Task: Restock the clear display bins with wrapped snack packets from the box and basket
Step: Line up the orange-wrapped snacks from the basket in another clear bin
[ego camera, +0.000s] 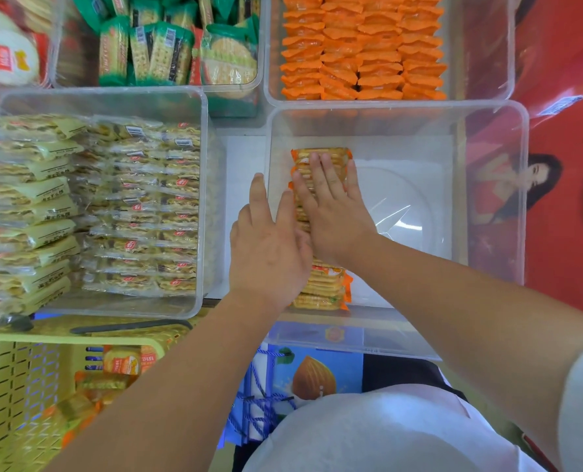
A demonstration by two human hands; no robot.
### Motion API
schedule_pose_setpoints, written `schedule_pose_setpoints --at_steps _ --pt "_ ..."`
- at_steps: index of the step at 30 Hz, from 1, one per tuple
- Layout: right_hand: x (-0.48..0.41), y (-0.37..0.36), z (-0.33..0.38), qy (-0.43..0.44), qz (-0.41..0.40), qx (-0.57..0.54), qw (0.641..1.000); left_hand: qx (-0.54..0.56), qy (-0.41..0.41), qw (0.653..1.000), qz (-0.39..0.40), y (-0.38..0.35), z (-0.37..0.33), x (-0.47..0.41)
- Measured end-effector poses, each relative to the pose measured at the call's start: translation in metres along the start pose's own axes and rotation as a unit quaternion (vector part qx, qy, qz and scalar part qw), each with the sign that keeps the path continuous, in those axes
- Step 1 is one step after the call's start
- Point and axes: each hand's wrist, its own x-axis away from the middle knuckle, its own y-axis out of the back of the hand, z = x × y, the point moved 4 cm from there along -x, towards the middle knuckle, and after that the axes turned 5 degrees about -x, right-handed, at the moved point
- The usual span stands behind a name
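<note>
In the clear bin [487,109], along its left wall, a row of orange packets [324,289] on edge. Flat on top of the row, the right hand [332,216], fingers straight and spread. Just beside it at the wall, the left hand [269,250], fingers also straight. Lower left, a yellow basket [7,386] with more packets.

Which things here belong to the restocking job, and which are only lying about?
Job: clear bin, row of orange cracker packets, yellow basket, left hand, right hand.
Lying about: red poster, blue almond-print bag.
</note>
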Motion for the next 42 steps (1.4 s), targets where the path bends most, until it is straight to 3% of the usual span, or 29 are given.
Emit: schedule_pose_setpoints --at_steps 11,15,18,22,24,34,37,42 --pt "-0.002 0.003 -0.003 0.021 0.06 -0.015 0.998 -0.005 0.0 1.0 -0.005 -0.005 0.002 -0.001" --pt "0.02 0.018 -0.009 -0.019 -0.043 -0.179 0.983 0.011 0.006 1.0 -0.018 -0.006 0.003 -0.001" --pt "0.055 0.016 -0.011 -0.131 -0.077 -0.349 0.925 0.024 0.001 0.999 -0.02 -0.008 0.005 -0.002" --pt "0.091 -0.005 -0.011 -0.317 0.052 -0.582 0.747 0.041 0.0 0.999 -0.02 -0.008 0.005 -0.001" --pt "0.097 -0.012 -0.007 -0.362 0.102 -0.624 0.685 0.057 0.003 0.998 -0.02 -0.007 0.005 -0.001" --pt "0.091 -0.016 0.0 -0.392 0.156 -0.696 0.582 0.07 0.01 0.997 -0.021 -0.004 0.004 -0.001" --pt "0.089 -0.017 -0.004 -0.385 0.166 -0.68 0.601 0.07 0.012 0.997 -0.018 -0.002 0.003 0.0" --pt "0.079 -0.015 -0.016 -0.294 0.179 -0.532 0.774 0.069 0.01 0.997 -0.017 -0.001 0.002 0.001"
